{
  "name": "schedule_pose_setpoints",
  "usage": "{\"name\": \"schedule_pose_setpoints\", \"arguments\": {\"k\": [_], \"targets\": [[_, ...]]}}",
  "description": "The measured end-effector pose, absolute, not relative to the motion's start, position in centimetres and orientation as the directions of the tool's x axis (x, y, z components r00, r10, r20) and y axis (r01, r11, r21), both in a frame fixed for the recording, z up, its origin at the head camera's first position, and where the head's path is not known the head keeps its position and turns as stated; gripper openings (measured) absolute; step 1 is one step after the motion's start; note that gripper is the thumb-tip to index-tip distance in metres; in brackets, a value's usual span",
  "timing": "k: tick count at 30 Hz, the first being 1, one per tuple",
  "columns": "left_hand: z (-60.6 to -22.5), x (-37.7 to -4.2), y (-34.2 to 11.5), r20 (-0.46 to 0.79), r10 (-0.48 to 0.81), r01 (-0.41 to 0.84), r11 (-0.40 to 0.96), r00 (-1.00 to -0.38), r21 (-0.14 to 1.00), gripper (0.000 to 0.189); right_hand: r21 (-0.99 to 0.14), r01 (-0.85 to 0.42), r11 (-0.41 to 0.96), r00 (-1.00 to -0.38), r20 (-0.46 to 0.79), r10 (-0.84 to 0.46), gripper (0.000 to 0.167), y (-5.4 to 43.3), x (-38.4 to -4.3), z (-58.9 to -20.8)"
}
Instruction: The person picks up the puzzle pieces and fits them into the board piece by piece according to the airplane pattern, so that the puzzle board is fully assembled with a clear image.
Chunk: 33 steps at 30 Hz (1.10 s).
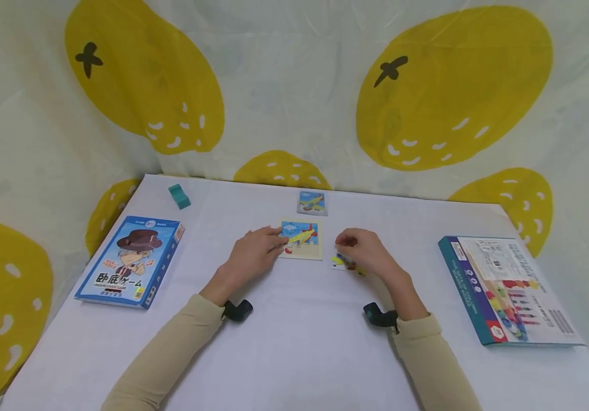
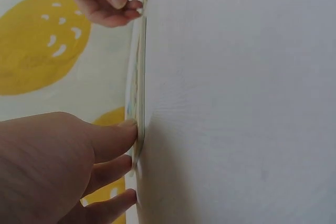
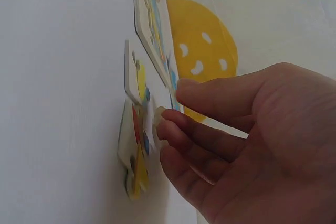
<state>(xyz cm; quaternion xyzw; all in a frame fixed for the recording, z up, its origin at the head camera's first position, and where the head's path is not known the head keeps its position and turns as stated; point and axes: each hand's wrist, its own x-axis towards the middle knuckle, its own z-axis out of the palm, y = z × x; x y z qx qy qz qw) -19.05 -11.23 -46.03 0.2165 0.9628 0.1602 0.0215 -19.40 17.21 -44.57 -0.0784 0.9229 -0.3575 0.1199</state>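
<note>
A square puzzle board [image 1: 301,255] with a yellow airplane picture lies flat near the middle of the table. My left hand [image 1: 255,251] is at its left edge; in the left wrist view the thumb [image 2: 113,137] and a fingertip hold the board's corner. To the right of the board my right hand [image 1: 368,249] hovers close above loose jigsaw pieces [image 1: 339,262], partly hiding them. The right wrist view has thumb and curved fingers [image 3: 184,169] apart, no piece plainly between them. Beside them are a loose jigsaw piece [image 3: 131,72] and others, overlapping and blurred.
Behind the board lies a small airplane picture card [image 1: 312,204]. A blue game box [image 1: 132,260] stands at the left, with a teal block [image 1: 179,196] behind it. At the right lies a larger white and teal box [image 1: 510,291]. A patterned curtain [image 1: 289,85] hangs behind the table.
</note>
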Motion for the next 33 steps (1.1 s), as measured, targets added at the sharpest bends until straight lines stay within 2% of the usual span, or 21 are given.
{"name": "schedule_pose_setpoints", "arguments": {"k": [12, 33], "targets": [[-46.0, -19.1, -11.5, 0.007, 0.448, 0.425, 0.844, -0.894, 0.326, 0.037, -0.618, -0.118, 0.777, -0.92, -0.225, -0.319, 0.026, 20.0, -18.2, -44.8], [-45.9, -19.3, -12.4, -0.04, 0.523, 0.47, 0.795, -0.852, 0.384, 0.041, -0.547, 0.005, 0.837, -0.941, -0.287, -0.182, 0.028, 19.2, -17.3, -44.1]]}}
